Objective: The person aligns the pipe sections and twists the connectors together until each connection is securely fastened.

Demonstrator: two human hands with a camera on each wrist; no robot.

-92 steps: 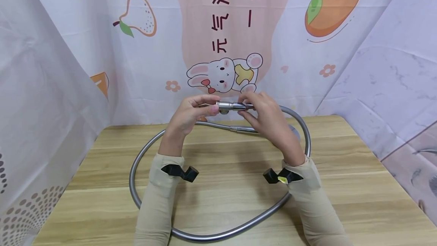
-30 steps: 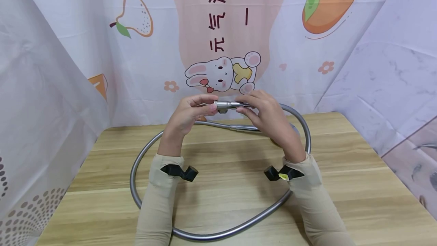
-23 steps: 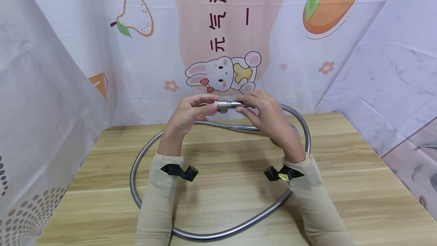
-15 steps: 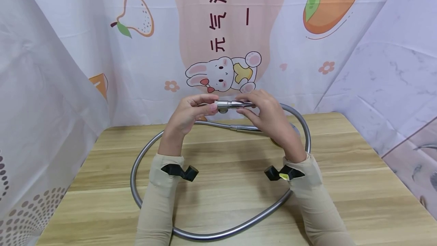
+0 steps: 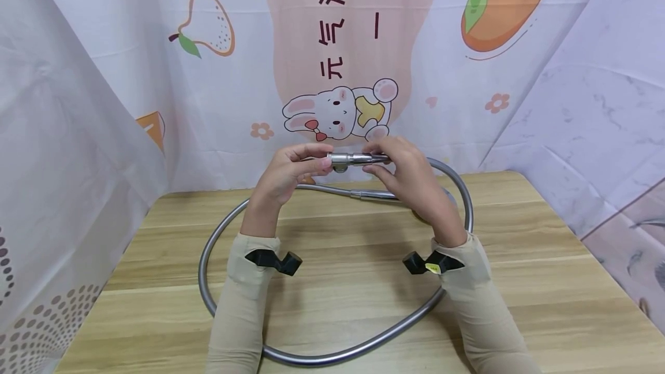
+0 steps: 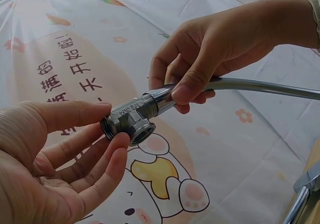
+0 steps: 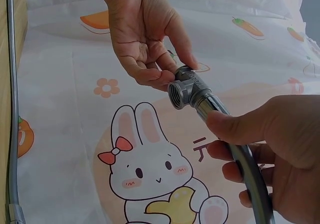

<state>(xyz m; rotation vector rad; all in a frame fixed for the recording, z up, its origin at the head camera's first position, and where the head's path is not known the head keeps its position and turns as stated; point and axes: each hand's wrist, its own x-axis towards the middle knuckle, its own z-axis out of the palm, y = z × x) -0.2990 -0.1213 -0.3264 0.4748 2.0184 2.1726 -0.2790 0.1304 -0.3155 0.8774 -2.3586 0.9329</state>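
Above the far part of the table, my left hand (image 5: pixel 277 178) pinches one end of a metal tee fitting (image 6: pixel 126 123) between thumb and fingers. The tee's threaded side opening (image 7: pixel 177 94) faces away from the hose. Joined in line to its other end is the chrome end nut (image 6: pixel 161 97) of a grey shower hose (image 5: pixel 314 361). My right hand (image 5: pixel 410 175) holds the hose just behind that nut, thumb on one side and fingers on the other. From there the hose loops round the table to a shower head (image 5: pixel 376 195), partly hidden behind the right wrist.
A wooden table (image 5: pixel 343 305) lies under both forearms, with the hose loop passing beneath them. A printed curtain (image 5: pixel 234 103) hangs right behind the table's far edge. Black wrist mounts (image 5: pixel 275 261) sit on both sleeves.
My right fingers have shifted slightly right along the hose end, so more of the chrome nut shows. The left hand keeps its pinch on the tee fitting. The head view has tilted a little.
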